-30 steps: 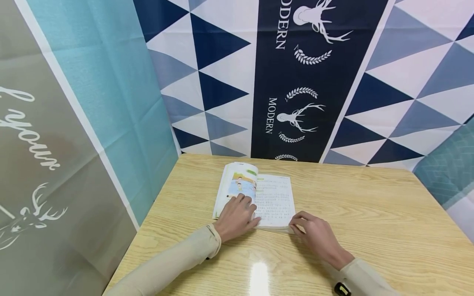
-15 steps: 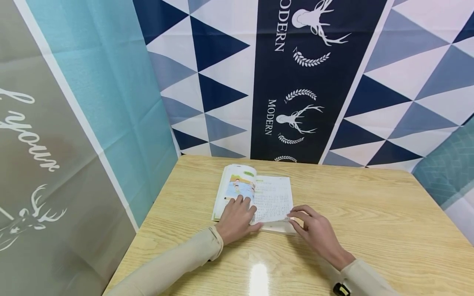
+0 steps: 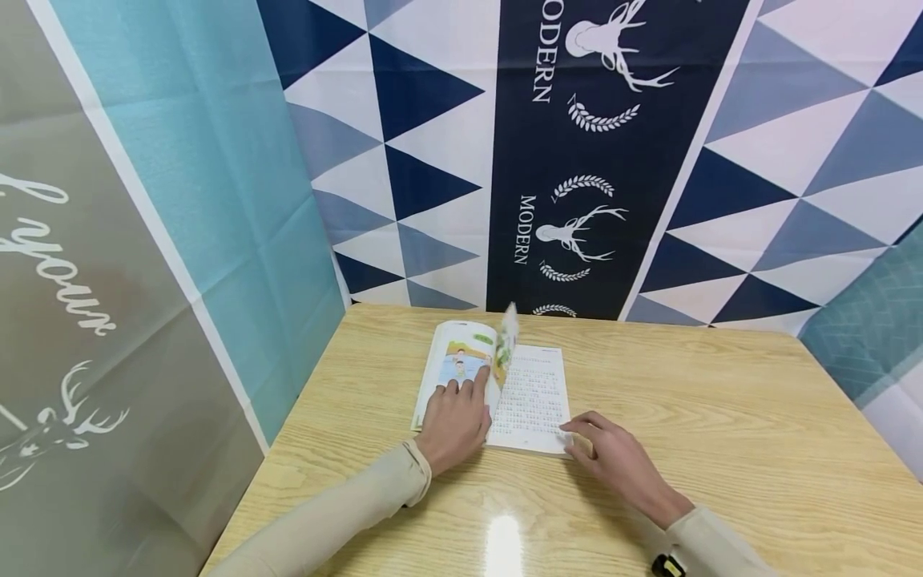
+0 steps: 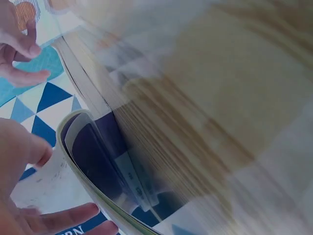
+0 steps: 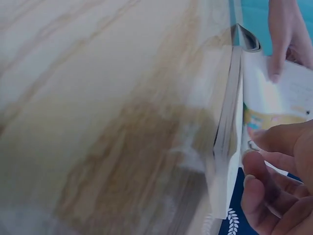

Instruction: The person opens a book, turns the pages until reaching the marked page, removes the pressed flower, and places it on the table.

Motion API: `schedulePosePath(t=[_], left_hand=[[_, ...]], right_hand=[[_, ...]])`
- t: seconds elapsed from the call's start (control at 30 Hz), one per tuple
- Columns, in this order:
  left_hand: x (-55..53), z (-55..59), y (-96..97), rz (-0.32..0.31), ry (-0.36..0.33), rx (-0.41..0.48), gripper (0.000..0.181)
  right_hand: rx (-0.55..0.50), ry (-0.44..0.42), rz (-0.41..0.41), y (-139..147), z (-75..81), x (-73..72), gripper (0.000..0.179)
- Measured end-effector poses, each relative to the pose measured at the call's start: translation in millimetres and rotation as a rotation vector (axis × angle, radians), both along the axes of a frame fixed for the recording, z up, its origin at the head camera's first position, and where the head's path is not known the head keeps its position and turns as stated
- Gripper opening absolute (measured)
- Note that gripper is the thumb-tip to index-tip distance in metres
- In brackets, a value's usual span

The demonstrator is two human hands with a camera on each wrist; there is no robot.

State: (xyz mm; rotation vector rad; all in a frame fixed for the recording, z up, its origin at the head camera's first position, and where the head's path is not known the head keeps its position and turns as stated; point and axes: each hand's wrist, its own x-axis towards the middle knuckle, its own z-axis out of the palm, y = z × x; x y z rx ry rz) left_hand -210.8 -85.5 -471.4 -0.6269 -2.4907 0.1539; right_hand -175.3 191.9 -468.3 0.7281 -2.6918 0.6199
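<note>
An open picture book lies on the wooden table in the head view, with a coloured picture on its left page and text on the right. One leaf stands nearly upright near the spine, blurred. My left hand rests on the left page, index finger extended beside the standing leaf. At the lower right corner of the book is my right hand, its thumb and index finger apart with nothing seen between them. In the right wrist view, the right fingers are bent near the page edges.
The wooden table extends far to the right of the book. Behind it hangs a patterned cloth, and another cloth hangs along the left side.
The right hand lifted a leaf by its lower corner and let it go. That leaf has swung left to stand near the spine, and the left index finger has reached forward to it.
</note>
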Motion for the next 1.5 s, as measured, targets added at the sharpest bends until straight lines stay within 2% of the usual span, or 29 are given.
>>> schedulePosePath(t=[0.13,0.27,0.37,0.47,0.57,0.7,0.8,0.97,1.07,1.17,1.4,1.5], left_hand=[[-1.0,-0.8,-2.8,-0.020,0.037,0.043,0.071],[-2.2,-1.8,-3.4,-0.030,0.032,0.074,0.069],[-3.1,-1.2,-3.1,-0.035,0.008,0.080,0.061],[-4.9,-0.2,-3.8,-0.055,0.017,0.062,0.050],[-5.7,-0.2,-5.2,-0.086,0.041,0.044,0.036],[-4.3,-0.8,-6.0,-0.117,0.052,0.027,0.020],[-2.8,-0.9,-5.2,-0.151,0.028,0.023,0.021],[-0.2,-3.2,-3.5,-0.261,-0.059,0.005,0.033],[0.4,-5.1,-2.5,-0.306,-0.075,-0.002,0.025],[0.2,-5.1,-0.3,-0.306,-0.077,0.011,0.009],[1.9,-1.4,6.3,-0.225,-0.095,-0.077,0.058],[3.2,-1.6,7.6,-0.205,-0.091,-0.092,0.063]], right_hand=[[0.067,-0.008,-0.010,1.0,-3.8,0.5,0.028],[0.102,0.001,-0.006,2.6,-5.7,0.8,0.027],[0.123,0.004,0.001,3.6,-6.8,0.9,0.024],[0.132,0.021,0.019,4.6,-7.3,1.1,0.017],[0.134,0.088,0.060,5.2,-7.7,0.1,0.009],[0.142,0.195,0.113,4.9,-7.8,-0.8,0.009],[0.136,0.232,0.128,4.7,-7.3,-0.2,0.012],[0.094,0.262,0.141,4.2,-7.0,-0.6,0.012],[0.062,0.260,0.146,4.1,-6.6,-1.2,0.012],[0.025,0.260,0.143,4.6,-5.7,-2.4,0.013],[-0.043,0.285,0.120,4.1,0.8,-4.2,0.015],[-0.069,0.284,0.124,2.8,3.7,-4.3,0.015]])
